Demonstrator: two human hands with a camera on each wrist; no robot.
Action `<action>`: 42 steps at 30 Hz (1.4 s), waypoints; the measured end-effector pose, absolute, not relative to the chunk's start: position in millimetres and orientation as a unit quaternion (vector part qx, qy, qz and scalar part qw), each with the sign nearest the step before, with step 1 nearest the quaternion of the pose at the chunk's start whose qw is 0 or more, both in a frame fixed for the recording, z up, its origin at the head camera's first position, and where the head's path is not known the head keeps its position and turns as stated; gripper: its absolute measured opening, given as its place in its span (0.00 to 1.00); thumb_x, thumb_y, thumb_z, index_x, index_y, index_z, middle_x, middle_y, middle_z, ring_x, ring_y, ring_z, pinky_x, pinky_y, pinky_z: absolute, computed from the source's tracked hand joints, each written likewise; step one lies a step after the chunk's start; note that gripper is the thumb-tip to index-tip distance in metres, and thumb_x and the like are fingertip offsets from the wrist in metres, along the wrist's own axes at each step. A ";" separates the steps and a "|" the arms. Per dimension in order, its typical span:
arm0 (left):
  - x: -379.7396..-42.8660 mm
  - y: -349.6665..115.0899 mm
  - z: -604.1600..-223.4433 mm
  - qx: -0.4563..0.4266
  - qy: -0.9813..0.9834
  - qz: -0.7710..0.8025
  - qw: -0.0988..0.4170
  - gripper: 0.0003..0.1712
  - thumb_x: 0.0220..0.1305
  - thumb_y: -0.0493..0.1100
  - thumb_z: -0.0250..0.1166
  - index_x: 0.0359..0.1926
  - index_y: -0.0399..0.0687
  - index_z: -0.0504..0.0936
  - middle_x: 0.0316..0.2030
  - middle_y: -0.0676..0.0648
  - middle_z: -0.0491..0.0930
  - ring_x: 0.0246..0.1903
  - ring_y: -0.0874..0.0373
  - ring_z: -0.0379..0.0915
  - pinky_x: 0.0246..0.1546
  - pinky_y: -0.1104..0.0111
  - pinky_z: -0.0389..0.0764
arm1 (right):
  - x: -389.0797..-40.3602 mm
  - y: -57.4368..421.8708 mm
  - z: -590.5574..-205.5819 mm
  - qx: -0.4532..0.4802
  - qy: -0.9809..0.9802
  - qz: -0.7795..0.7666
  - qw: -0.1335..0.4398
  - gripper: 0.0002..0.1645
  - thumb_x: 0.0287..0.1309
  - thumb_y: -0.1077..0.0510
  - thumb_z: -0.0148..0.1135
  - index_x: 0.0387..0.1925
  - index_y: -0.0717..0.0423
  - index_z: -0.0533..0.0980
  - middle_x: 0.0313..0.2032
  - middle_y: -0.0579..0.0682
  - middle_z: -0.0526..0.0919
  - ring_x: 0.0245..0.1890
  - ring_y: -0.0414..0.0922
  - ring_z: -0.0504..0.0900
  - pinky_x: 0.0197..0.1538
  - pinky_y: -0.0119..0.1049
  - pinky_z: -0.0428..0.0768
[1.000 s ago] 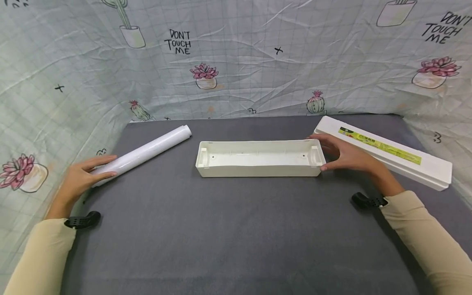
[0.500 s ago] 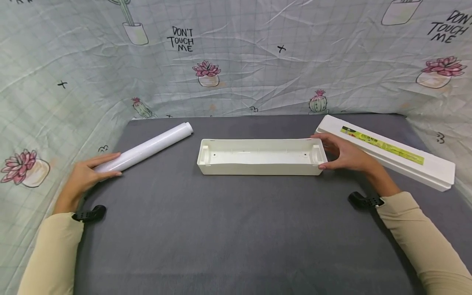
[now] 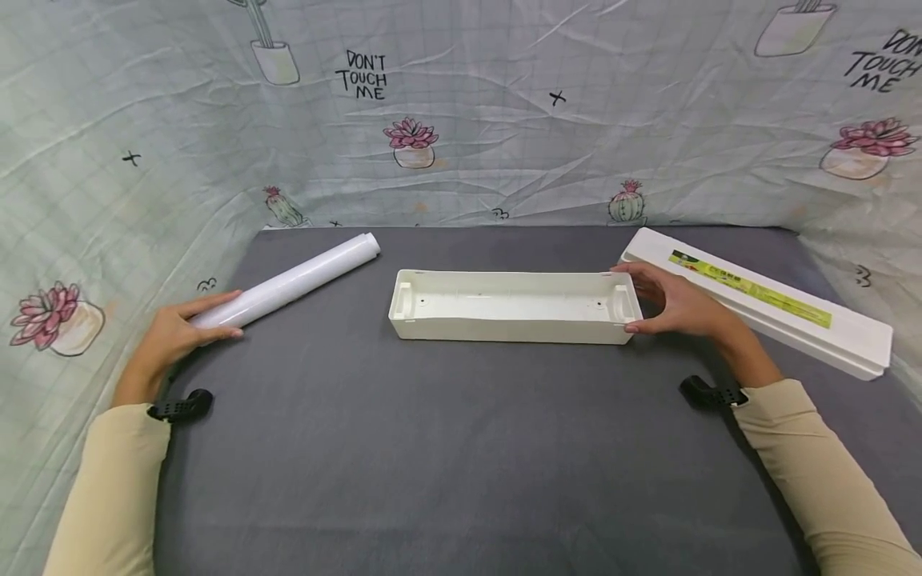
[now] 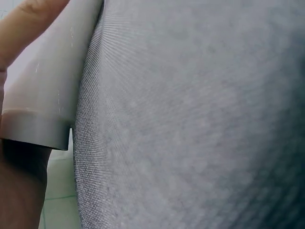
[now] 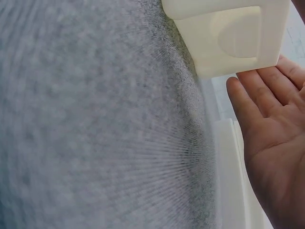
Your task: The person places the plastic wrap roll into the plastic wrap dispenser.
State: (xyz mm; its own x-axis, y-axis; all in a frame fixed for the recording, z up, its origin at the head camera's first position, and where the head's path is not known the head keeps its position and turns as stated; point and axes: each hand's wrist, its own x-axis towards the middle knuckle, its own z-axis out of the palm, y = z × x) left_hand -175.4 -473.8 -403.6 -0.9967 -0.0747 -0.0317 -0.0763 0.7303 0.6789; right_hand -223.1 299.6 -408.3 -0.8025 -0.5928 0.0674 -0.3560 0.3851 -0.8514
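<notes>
A glossy white roll (image 3: 295, 278), apparently cling film, slants across the left side of the dark table. My left hand (image 3: 169, 340) holds its near end, thumb on the front side and fingers behind. The left wrist view shows that roll end (image 4: 43, 90) close beside the grey cloth. At centre stands a long, open-topped off-white plastic box (image 3: 504, 330). My right hand (image 3: 677, 304) grips its right end between thumb at the front corner and fingers at the back. In the right wrist view the fingers (image 5: 271, 88) reach the box's end wall (image 5: 233, 40).
Behind the right hand lies a long white lid (image 3: 850, 332) with a yellow-green label, angled toward the right edge. Grey cloth (image 3: 432, 448) covers the table. A patterned curtain (image 3: 490, 104) closes off the back and both sides.
My left hand has shifted slightly right and away, and the roll's near end has come along, so the roll lies a little flatter across the view. My right hand keeps its grip on the box.
</notes>
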 end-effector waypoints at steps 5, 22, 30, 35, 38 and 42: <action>-178.5 -474.0 -403.1 -0.040 0.935 0.352 0.011 0.41 0.55 0.55 0.79 0.70 0.68 0.75 0.60 0.71 0.73 0.53 0.73 0.65 0.41 0.86 0.65 | -222.3 299.5 -407.7 -0.283 0.830 -0.466 0.121 0.54 0.48 0.71 0.77 0.74 0.61 0.60 0.70 0.63 0.65 0.67 0.23 0.62 0.64 0.15 0.63; -178.4 -477.1 -405.5 -0.016 0.941 0.338 -0.012 0.40 0.54 0.53 0.80 0.69 0.65 0.76 0.60 0.70 0.73 0.47 0.69 0.66 0.38 0.82 0.66 | -220.6 295.8 -406.0 -0.256 0.842 -0.456 0.131 0.54 0.47 0.68 0.79 0.74 0.57 0.62 0.71 0.58 0.67 0.74 0.61 0.60 0.64 0.15 0.63; -183.1 -468.0 -403.1 -0.031 0.935 0.354 -0.018 0.38 0.56 0.55 0.79 0.68 0.65 0.78 0.61 0.63 0.77 0.50 0.76 0.68 0.39 0.85 0.67 | -220.6 298.0 -402.6 -0.253 0.845 -0.455 0.126 0.54 0.47 0.68 0.79 0.74 0.57 0.62 0.71 0.57 0.67 0.73 0.43 0.63 0.64 0.15 0.63; -186.5 -457.6 -403.7 0.002 0.912 0.403 -0.070 0.35 0.54 0.42 0.81 0.63 0.49 0.82 0.45 0.81 0.79 0.48 0.83 0.71 0.42 0.88 0.69 | -220.5 299.6 -401.4 -0.254 0.844 -0.457 0.123 0.54 0.47 0.68 0.79 0.74 0.58 0.62 0.71 0.58 0.66 0.66 0.24 0.63 0.64 0.15 0.63; -181.6 -449.2 -399.9 0.013 0.902 0.422 -0.091 0.34 0.52 0.37 0.81 0.61 0.42 0.83 0.43 0.80 0.81 0.47 0.84 0.73 0.42 0.88 0.70 | -220.8 299.7 -402.5 -0.260 0.840 -0.459 0.125 0.54 0.48 0.69 0.78 0.74 0.59 0.61 0.71 0.59 0.66 0.65 0.23 0.63 0.64 0.15 0.63; -170.7 -436.2 -388.7 0.024 0.891 0.439 -0.111 0.32 0.50 0.32 0.81 0.58 0.34 0.83 0.43 0.74 0.84 0.44 0.82 0.76 0.40 0.87 0.72 | -221.3 299.0 -404.8 -0.267 0.833 -0.466 0.132 0.54 0.48 0.70 0.78 0.74 0.61 0.61 0.71 0.61 0.65 0.66 0.24 0.63 0.64 0.16 0.63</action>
State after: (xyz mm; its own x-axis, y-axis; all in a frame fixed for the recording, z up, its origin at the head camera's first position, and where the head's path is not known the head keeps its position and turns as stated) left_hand -170.7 -436.2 -388.7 -0.9742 -0.0538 0.2194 0.1409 0.6141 0.7765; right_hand -221.3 299.0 -404.8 -0.8222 -0.5684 0.0301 -0.3227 0.4220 -0.8473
